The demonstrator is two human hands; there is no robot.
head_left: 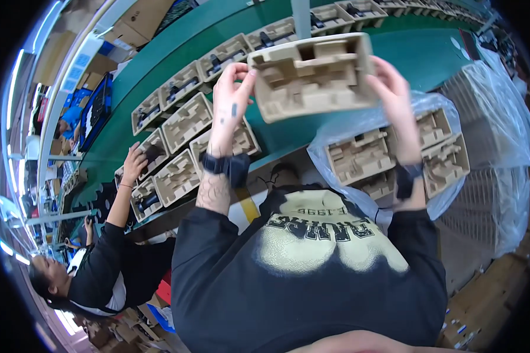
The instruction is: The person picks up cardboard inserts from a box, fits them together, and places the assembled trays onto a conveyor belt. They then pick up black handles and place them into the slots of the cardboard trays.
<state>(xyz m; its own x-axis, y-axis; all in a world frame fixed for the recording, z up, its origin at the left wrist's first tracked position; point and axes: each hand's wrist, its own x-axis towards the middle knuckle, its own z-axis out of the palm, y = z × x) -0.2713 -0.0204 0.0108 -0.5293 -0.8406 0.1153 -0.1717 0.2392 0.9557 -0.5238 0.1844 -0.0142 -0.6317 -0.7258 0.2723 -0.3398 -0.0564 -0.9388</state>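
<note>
Between both my hands, raised above the green bench, is a tan moulded pulp tray point(312, 79) with shaped hollows and nothing lying in them. Its left short end is gripped by my left hand point(235, 88), thumb on the near side. My right hand point(391, 82) has the opposite end, fingers on the rim. Below my left forearm stand more pulp trays point(187, 122) in rows, some bare. Along the far side, other trays point(221, 57) hold dark parts. To my right, a clear plastic bag point(324, 135) surrounds several stacked pulp trays point(359, 157).
A co-worker's hand point(135, 162) reaches over the trays at left. A pale post point(301, 17) rises behind my tray. Tall plastic-wrapped stacks point(483, 117) stand at right. The green bench point(282, 132) runs across in front, and cardboard boxes point(138, 20) sit beyond it.
</note>
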